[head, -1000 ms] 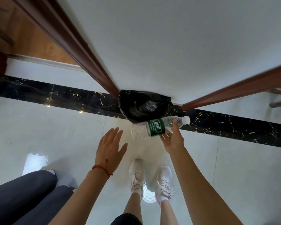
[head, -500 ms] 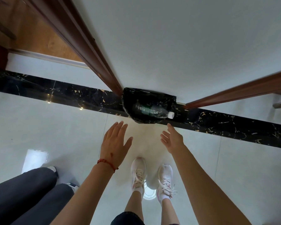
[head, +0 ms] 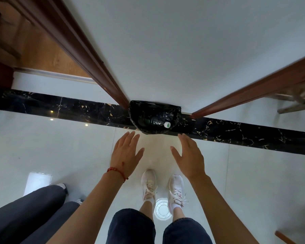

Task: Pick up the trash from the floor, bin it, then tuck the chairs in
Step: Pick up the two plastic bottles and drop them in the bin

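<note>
Item 1: bin (head: pixel 139 110), lined with a black bag, at 12 o'clock from your feet, against the white wall (head: pixel 183 50).
Item 2: plastic bottle (head: pixel 157 120), lying inside the bin, white cap toward 3 o'clock.
Item 3: your left hand (head: pixel 126 154), fingers straight and spread, holding nothing, just short of the bin at 7 o'clock from it.
Item 4: your right hand (head: pixel 190 157), likewise flat and empty, at 5 o'clock from the bin.
Item 5: red string bracelet (head: pixel 117 172), left wrist.
</note>
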`<state>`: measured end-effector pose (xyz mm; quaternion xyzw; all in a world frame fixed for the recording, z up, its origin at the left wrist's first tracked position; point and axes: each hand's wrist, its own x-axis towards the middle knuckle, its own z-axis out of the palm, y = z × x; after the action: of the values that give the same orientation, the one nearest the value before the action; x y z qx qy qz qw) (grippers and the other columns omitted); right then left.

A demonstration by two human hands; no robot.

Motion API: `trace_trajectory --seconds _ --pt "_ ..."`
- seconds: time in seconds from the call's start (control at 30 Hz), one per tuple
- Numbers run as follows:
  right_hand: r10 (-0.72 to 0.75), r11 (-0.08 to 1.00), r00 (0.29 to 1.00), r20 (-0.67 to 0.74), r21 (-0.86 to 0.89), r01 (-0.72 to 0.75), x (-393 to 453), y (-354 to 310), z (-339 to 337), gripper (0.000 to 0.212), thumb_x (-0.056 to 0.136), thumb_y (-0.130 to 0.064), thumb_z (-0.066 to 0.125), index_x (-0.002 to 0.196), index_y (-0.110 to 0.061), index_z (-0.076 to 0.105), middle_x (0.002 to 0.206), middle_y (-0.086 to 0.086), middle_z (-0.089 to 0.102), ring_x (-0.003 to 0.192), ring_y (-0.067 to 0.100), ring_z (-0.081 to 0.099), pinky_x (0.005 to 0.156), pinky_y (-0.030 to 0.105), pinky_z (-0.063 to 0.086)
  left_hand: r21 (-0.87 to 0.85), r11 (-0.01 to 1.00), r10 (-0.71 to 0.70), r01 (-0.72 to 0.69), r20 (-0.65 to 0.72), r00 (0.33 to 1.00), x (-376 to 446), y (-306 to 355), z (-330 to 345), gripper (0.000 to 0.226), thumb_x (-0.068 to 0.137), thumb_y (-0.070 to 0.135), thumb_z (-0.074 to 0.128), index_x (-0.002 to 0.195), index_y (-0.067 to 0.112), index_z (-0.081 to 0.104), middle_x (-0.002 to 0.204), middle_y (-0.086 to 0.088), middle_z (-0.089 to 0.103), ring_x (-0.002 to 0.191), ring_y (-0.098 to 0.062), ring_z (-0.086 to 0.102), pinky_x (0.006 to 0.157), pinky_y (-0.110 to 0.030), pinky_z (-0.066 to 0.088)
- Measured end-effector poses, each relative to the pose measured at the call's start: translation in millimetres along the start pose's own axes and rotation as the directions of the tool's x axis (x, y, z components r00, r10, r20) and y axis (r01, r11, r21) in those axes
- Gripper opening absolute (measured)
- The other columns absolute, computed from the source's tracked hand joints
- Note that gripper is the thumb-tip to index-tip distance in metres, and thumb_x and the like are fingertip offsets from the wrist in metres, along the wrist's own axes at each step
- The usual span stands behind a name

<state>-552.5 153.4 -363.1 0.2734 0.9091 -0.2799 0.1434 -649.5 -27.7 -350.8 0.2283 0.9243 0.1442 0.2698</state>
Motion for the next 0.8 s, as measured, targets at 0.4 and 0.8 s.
trace_trajectory --seconds 0.4,0.8 --pt "0.019 0.997 0.983 -0.183 -0.068 -0.032 -95 8 -68 0.058 0.088 -0.047 0.040 0.129 -0.007 0.049 0.133 0.016 0.052 0.122 0.032 0.050 0.097 0.042 0.042 0.117 0.972 0.205 -0.205 0.014 0.979 -49 68 -47 0.061 0.085 0.044 0.031 0.126 0.003 0.052 0.131 -0.018 0.052 0.125 -0.035 0.045 0.103 -0.041 0.029" --pt "0.225 0.974 0.901 -0.372 0.049 -0.223 -223 87 -116 0.049 0.081 -0.037 0.055 0.119 -0.006 0.057 0.118 0.017 0.062 0.107 0.031 0.061 0.084 0.041 0.051 0.224 0.861 0.434 -0.457 0.145 0.889 -113 180 -17 0.065 0.085 0.046 0.026 0.127 0.003 0.050 0.134 -0.017 0.050 0.127 -0.034 0.042 0.105 -0.043 0.029"
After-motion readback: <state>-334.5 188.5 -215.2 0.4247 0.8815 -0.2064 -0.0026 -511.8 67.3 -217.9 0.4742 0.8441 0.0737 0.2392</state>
